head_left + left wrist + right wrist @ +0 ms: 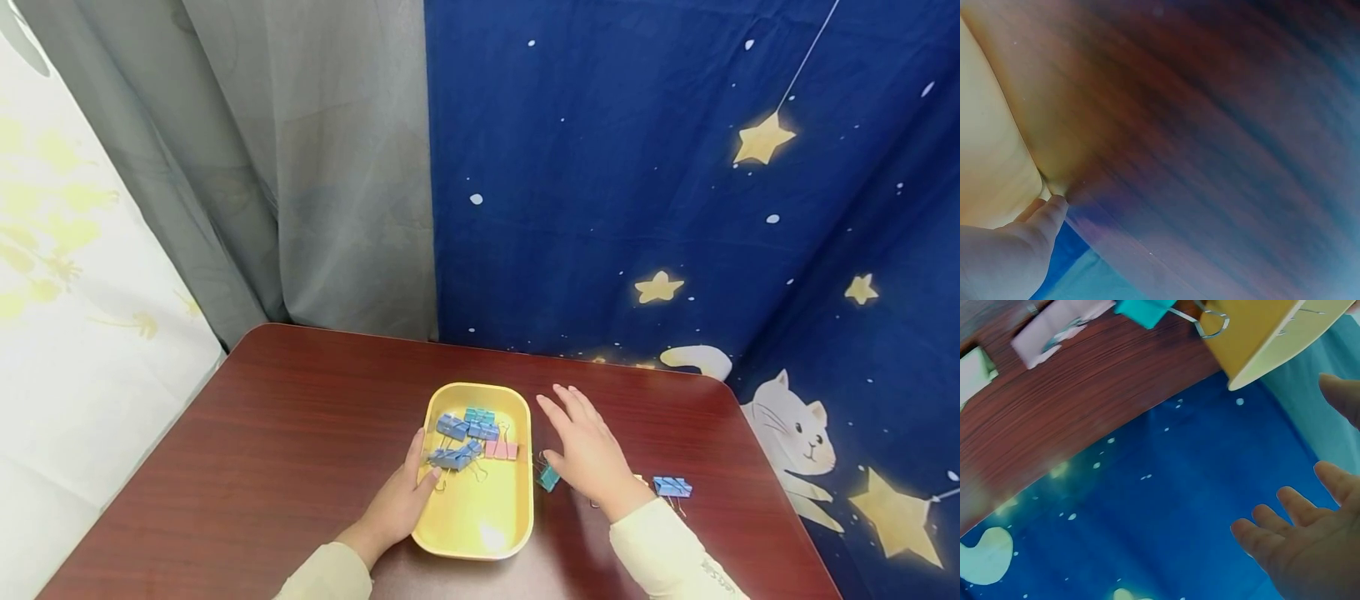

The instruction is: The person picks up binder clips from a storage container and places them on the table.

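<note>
My left hand [393, 504] grips the left rim of a yellow tray [457, 525], its thumb over the inside and fingers along the outer wall. Inside the tray lie several binder clips: blue ones [456, 457], a teal one [480, 414] and a pink one [501, 451]. My right hand [592, 458] is raised to the right of the tray, fingers spread and holding nothing. A teal binder clip [548, 477] lies on the table between that hand and the tray. Farther right is a blue binder clip [672, 487].
The right wrist view shows a pale pink clip [1060, 328] and a pale green clip [975, 372] on the reddish-brown table [322, 417]. A blue star-patterned curtain [570, 250] and a grey curtain [352, 208] hang behind the table's back edge.
</note>
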### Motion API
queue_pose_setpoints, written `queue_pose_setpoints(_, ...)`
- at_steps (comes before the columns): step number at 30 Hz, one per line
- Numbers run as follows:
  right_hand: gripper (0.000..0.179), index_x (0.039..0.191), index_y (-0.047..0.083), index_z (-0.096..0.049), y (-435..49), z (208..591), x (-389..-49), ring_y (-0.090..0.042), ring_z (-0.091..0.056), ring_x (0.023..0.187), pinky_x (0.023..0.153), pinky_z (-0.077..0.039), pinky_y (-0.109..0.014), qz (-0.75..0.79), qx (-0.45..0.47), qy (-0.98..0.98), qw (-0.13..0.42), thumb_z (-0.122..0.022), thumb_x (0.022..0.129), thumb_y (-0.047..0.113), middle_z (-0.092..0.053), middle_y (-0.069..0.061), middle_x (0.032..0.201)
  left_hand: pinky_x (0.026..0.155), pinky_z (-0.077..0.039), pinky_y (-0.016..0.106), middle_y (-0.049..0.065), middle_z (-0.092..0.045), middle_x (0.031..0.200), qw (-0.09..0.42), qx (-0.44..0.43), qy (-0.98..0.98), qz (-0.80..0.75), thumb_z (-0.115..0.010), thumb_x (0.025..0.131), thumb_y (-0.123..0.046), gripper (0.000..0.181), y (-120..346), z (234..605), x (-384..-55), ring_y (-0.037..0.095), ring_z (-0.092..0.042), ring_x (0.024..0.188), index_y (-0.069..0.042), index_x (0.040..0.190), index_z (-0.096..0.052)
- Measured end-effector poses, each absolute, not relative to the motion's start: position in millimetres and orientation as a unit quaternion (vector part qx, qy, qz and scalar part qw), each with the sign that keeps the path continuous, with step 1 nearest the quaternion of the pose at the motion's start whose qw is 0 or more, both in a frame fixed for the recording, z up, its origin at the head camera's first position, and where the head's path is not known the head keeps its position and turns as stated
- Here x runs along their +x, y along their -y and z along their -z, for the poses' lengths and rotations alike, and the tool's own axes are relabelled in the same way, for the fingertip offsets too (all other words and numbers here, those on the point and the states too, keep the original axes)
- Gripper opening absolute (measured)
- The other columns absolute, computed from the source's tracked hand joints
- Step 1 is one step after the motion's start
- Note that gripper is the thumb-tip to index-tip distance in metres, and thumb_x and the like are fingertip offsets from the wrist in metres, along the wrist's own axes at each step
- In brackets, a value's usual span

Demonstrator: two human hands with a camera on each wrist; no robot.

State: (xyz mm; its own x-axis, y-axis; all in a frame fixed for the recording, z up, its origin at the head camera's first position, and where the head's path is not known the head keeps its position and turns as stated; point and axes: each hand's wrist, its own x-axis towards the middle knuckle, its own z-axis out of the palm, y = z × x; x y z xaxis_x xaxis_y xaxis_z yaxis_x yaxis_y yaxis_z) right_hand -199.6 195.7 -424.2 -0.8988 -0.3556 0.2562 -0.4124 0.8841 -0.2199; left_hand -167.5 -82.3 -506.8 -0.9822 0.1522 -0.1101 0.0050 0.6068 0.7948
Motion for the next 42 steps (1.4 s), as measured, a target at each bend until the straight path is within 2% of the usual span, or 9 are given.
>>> queue_pose_setpoints(7, 0.071, 0.135, 0.009, -0.055, -174.4, 423.1, -200.5, -0.038, -0.039, 0.135, 0.106, -0.036, -0.053, -0.138, 0.235, 0.956, 0.110, -0.085, 0.070, 0.014, -0.047, -0.017, 0.142, 0.103, -0.036, 0.056, 0.026, -0.040, 0.146, 0.086, 0.042, -0.893, -0.440, -0.047, 0.102, -0.029, 0.070, 82.2, 506.7, -167.8, 0.039, -0.043, 0.131, -0.009, 0.156, -0.008)
queue_pose_setpoints(12, 0.065, 0.133, 0.009, -0.056, -158.6, 423.0, -200.8, -0.035, -0.043, 0.131, 0.104, -0.039, -0.051, -0.141, 0.261, 0.951, 0.091, -0.080, 0.073, 0.010, -0.050, -0.016, 0.139, 0.103, -0.036, 0.056, 0.026, -0.040, 0.146, 0.084, 0.041, -0.893, -0.440, -0.047, 0.102, -0.028, 0.069, 81.9, 507.5, -168.3, 0.039, -0.043, 0.131, -0.009, 0.156, -0.007)
queue_pose_setpoints(20, 0.063, 0.132, 0.010, -0.058, -136.4, 425.5, -201.5, -0.031, -0.048, 0.128, 0.100, -0.044, -0.048, -0.128, 0.296, 0.944, 0.074, -0.081, 0.073, 0.013, -0.052, -0.013, 0.136, 0.103, -0.036, 0.056, 0.027, -0.041, 0.145, 0.081, 0.044, -0.894, -0.438, -0.047, 0.102, -0.028, 0.069, 83.2, 506.8, -168.5, 0.040, -0.044, 0.130, -0.008, 0.155, -0.008)
queue_pose_setpoints(26, 0.063, 0.132, 0.010, -0.058, -124.4, 425.7, -202.4, -0.029, -0.051, 0.124, 0.098, -0.046, -0.045, -0.121, 0.304, 0.944, 0.045, -0.082, 0.074, 0.016, -0.054, -0.013, 0.135, 0.102, -0.037, 0.056, 0.026, -0.042, 0.144, 0.082, 0.049, -0.893, -0.441, -0.047, 0.102, -0.030, 0.070, 84.2, 505.2, -167.9, 0.040, -0.045, 0.129, -0.009, 0.155, -0.008)
queue_pose_setpoints(33, 0.061, 0.135, 0.011, -0.056, -109.3, 430.8, -203.8, -0.029, -0.049, 0.128, 0.103, -0.041, -0.044, -0.085, 0.309, 0.947, -0.001, -0.078, 0.078, 0.016, -0.053, -0.012, 0.138, 0.102, -0.037, 0.056, 0.027, -0.044, 0.143, 0.077, 0.061, -0.892, -0.440, -0.046, 0.102, -0.032, 0.069, 84.6, 505.2, -168.0, 0.040, -0.046, 0.128, -0.007, 0.155, -0.009)
queue_pose_setpoints(42, 0.055, 0.132, 0.012, -0.059, -90.6, 430.6, -205.9, -0.025, -0.053, 0.124, 0.103, -0.042, -0.039, -0.060, 0.318, 0.946, -0.039, -0.075, 0.080, 0.015, -0.060, -0.007, 0.130, 0.100, -0.038, 0.056, 0.029, -0.046, 0.140, 0.066, 0.070, -0.894, -0.438, -0.047, 0.102, -0.030, 0.069, 84.8, 508.4, -168.5, 0.039, -0.049, 0.125, -0.005, 0.154, -0.009)
